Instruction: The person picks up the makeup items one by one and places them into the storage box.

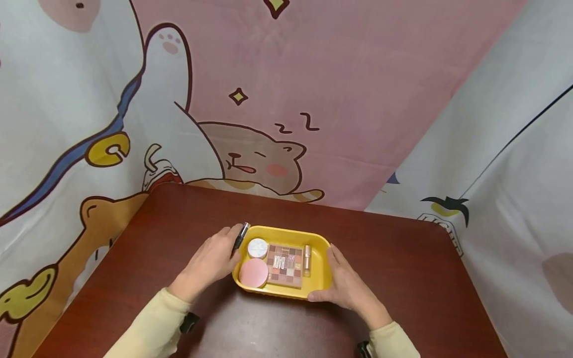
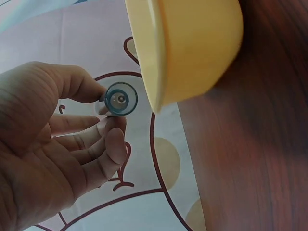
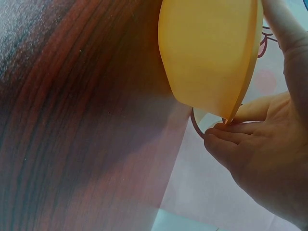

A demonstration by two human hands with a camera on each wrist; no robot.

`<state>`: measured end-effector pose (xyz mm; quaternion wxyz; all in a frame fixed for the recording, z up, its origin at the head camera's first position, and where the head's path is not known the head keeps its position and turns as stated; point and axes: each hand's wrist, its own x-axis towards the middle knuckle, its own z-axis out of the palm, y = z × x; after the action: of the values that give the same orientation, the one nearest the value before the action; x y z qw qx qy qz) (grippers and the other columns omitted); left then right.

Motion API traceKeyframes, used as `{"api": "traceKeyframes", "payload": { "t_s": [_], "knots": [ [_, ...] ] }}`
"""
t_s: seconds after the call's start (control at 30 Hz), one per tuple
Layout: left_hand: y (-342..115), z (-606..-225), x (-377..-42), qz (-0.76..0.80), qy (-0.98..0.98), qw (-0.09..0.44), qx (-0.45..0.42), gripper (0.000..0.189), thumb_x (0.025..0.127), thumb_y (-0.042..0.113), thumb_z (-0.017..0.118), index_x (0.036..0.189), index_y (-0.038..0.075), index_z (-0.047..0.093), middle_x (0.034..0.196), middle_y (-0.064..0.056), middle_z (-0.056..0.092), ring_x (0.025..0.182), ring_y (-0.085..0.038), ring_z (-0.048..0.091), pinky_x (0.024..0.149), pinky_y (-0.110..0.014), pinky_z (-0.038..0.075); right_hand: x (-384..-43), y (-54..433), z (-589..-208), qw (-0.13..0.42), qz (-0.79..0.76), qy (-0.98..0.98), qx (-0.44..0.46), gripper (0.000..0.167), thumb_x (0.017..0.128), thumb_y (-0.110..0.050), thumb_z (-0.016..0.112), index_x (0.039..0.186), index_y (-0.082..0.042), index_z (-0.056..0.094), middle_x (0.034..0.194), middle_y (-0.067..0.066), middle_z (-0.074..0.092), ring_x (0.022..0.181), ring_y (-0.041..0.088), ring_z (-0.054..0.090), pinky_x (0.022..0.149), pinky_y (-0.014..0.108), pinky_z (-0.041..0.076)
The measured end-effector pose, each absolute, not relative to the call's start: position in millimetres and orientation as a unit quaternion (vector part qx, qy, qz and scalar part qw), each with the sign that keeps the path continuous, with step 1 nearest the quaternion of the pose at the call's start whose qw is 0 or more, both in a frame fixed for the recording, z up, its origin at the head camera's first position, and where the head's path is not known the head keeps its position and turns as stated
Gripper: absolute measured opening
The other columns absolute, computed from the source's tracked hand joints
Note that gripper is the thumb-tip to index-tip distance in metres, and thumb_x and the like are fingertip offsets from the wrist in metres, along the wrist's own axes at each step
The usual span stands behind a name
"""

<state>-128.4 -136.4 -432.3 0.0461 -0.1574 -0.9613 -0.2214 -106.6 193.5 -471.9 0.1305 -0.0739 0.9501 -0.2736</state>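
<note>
A yellow tray (image 1: 319,242) sits on the dark wooden table (image 1: 403,258). It holds a round white compact (image 1: 257,247), a round pink compact (image 1: 253,272), an eyeshadow palette (image 1: 285,265) and a small gold tube (image 1: 307,259). My left hand (image 1: 214,259) pinches a slim black pen-like tube (image 1: 240,237) at the tray's left rim; its round end (image 2: 120,98) faces the left wrist camera, between thumb and fingertips. My right hand (image 1: 346,286) grips the tray's right front rim (image 3: 240,96), thumb along the edge.
A cartoon-printed cloth backdrop (image 1: 286,99) hangs close behind and to both sides of the table. The table's far edge (image 1: 358,211) runs just behind the tray. Bare wood lies left and right of the tray.
</note>
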Motion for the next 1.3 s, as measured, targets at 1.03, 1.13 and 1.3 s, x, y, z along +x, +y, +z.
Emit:
{"api": "traceKeyframes", "payload": {
  "t_s": [1.03,1.13,1.3],
  "knots": [
    [-76.0,-437.2,-115.5,-0.278,-0.941,0.023,-0.191,0.054,0.083,0.005,0.071,0.135,0.0,0.058,0.101,-0.01,0.065,0.08,-0.02,0.059,0.07,-0.039,0.054,-105.0,194.4,-472.5,0.124,-0.279,0.948,-0.085,0.139,0.062,-0.06,0.094,0.163,0.002,0.02,0.17,0.023,0.017,0.144,0.042,0.042,0.113,0.057,0.042],
    [-69.6,-440.6,-114.4,-0.28,-0.939,0.022,-0.198,0.054,0.084,0.005,0.073,0.136,0.001,0.058,0.102,-0.011,0.066,0.082,-0.02,0.061,0.072,-0.039,0.055,-104.8,194.7,-473.3,0.121,-0.28,0.948,-0.09,0.139,0.063,-0.059,0.094,0.163,0.003,0.021,0.169,0.024,0.017,0.144,0.043,0.041,0.113,0.057,0.041],
    [-60.9,-441.3,-114.2,-0.293,-0.933,0.024,-0.208,0.052,0.084,0.003,0.073,0.134,0.001,0.059,0.094,-0.008,0.064,0.076,-0.019,0.058,0.068,-0.037,0.052,-105.7,195.6,-474.4,0.109,-0.28,0.948,-0.1,0.137,0.064,-0.059,0.093,0.163,0.003,0.021,0.169,0.025,0.018,0.144,0.043,0.042,0.113,0.057,0.041]
  ]
}}
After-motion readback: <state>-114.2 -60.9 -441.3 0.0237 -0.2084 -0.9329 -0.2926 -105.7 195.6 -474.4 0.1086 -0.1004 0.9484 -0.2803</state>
